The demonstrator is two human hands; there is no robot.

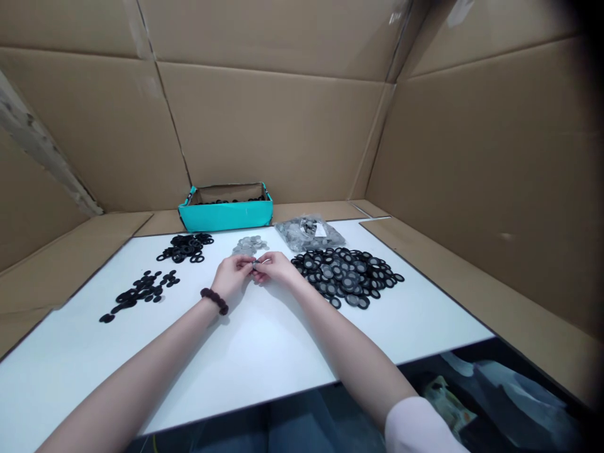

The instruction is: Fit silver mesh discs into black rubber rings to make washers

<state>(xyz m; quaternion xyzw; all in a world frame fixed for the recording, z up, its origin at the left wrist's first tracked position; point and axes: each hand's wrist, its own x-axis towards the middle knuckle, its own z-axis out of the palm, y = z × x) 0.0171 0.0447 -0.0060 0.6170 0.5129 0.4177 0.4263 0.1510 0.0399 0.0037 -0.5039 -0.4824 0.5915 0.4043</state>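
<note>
your left hand (232,275) and right hand (276,267) pinch one small ring piece (255,265) together at frame centre; the finished pile (346,275) lies right, loose black rings (186,246) remain upper left on the bench (264,352).

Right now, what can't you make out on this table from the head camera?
- Small part pinched between left hand and right hand: fingers cover it, too small to identify.
- Teal box contents: front wall hides all but a few dark pieces.
- Clear bag: glare and blur hide its grey contents.
- Under the table: dark, cut off by the table edge.
</note>
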